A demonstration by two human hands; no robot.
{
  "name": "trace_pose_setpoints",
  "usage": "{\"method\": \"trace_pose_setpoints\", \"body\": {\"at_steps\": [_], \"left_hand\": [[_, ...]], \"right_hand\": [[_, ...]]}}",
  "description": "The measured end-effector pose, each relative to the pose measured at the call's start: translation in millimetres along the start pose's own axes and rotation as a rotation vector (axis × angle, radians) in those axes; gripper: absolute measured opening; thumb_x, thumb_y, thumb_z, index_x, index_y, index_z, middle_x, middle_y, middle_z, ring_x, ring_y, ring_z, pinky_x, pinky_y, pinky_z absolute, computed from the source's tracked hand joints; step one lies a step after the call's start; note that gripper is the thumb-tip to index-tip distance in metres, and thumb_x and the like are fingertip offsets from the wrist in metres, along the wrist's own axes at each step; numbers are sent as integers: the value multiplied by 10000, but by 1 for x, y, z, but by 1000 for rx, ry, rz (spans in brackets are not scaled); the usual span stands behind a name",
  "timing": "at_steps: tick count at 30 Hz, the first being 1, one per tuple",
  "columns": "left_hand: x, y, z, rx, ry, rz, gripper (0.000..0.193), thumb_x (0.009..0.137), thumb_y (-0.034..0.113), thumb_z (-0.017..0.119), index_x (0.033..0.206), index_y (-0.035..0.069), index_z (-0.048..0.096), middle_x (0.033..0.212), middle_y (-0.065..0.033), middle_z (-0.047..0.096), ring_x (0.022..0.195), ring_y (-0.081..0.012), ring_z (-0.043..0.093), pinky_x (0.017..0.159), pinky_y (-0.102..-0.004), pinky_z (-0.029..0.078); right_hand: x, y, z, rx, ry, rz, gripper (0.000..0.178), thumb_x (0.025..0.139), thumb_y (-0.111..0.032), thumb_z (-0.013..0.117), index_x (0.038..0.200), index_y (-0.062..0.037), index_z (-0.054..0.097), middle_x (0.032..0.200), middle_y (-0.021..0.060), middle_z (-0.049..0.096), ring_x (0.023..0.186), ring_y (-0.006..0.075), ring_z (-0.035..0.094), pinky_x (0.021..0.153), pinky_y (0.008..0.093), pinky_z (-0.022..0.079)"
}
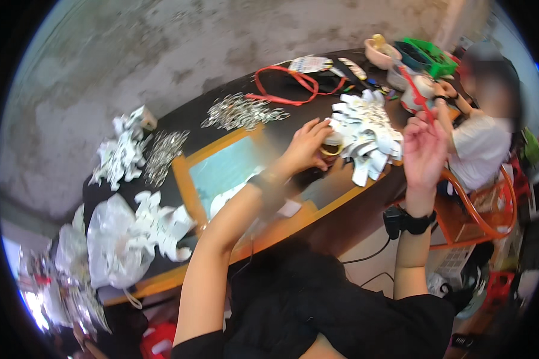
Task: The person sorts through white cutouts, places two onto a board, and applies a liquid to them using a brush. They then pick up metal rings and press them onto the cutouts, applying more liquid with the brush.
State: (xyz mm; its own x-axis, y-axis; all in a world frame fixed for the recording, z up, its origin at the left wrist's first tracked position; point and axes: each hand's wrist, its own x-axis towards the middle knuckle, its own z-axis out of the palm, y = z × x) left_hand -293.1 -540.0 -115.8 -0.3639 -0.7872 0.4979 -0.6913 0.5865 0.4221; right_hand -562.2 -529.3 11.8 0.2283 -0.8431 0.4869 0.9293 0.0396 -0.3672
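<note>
My left hand [306, 145] reaches over the table with its fingers curled around a small round thing with a yellow rim [333, 147], possibly a tape roll; blur hides its details. Off to the right and raised, my right hand [424, 149] pinches a narrow red strap [424, 99] that runs up and away from the fingertips. A black band with a small box [404, 221] is on my right wrist. Between the two hands lies a fanned heap of white cut pieces [370, 134]. A pale panel with an orange-yellow border [188, 192] lies under my left forearm.
Metal hardware piles [241, 112] and a looped red strap [287, 72] lie at the back. White pieces [121, 152] and a clear plastic bag [115, 239] are left. Bowls [379, 55] and a green basket [434, 58] stand far right, near a seated person [479, 143].
</note>
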Motion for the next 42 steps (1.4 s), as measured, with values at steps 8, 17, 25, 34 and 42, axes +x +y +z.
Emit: {"method": "trace_pose_setpoints", "body": {"at_steps": [8,17,25,34,42], "left_hand": [[-133,93,-97,-306,-51,-288,672,779,245,829,1357,59,543,1328,-174,602,1224,-364,567,1018,-436,461],[-264,113,-91,367,295,-669,494,849,223,762,1269,13,609,1352,-167,585,1250,-378,540,1017,-442,455],[-282,94,-63,395,181,-770,636,904,355,691,1403,7,506,1480,-169,474,1376,-394,408,1123,-496,344],[-282,94,-64,358,207,-785,599,915,353,680,1382,11,526,1471,-163,484,1382,-389,400,1128,-499,340],[-280,96,-66,340,215,-802,588,911,338,686,1377,14,531,1471,-172,481,1374,-397,407,1125,-500,343]], "right_hand": [[-54,57,12,-469,-29,-8,311,999,-170,460,1186,28,611,1012,135,597,926,179,537,812,316,420],[-135,188,22,-1073,-336,329,223,943,22,522,1082,70,689,974,146,692,836,197,688,773,298,543],[-152,229,12,-1071,-334,447,234,991,-41,525,1123,85,672,1011,139,682,877,184,676,804,297,531],[-145,226,16,-1145,-400,480,212,990,-20,505,1077,72,675,993,133,686,875,181,677,798,294,530],[-134,225,26,-1125,-451,402,200,986,-16,494,1037,60,672,948,130,680,843,179,663,750,286,514]]}}
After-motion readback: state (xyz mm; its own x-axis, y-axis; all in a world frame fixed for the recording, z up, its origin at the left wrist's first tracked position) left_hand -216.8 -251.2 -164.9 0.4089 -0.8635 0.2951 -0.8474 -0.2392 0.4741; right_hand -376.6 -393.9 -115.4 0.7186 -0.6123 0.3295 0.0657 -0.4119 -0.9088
